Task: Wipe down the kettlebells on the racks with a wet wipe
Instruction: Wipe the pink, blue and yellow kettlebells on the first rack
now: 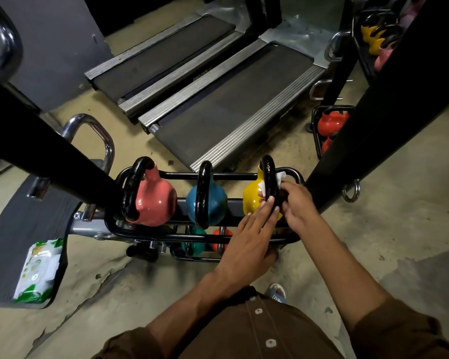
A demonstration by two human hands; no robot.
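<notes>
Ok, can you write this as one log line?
step: wiping yellow kettlebell | right hand: grips wet wipe on its handle | left hand: rests flat on it

The left arm (192,301) and the right arm (347,275) stretch forward and converge. The left hand (249,229) lies flat, fingers straight (palm down). Just beside it, the right hand (298,203) curls its fingers round a wet wipe (280,176).

Illumination was dim, apparently from overhead. Specular glare marked the yellow kettlebell (252,199) beside the right hand (298,203) and the pink kettlebell (154,200) farther to its left. Wide-angle distortion bowed the frame edges; detail beyond the hand was soft.
</notes>
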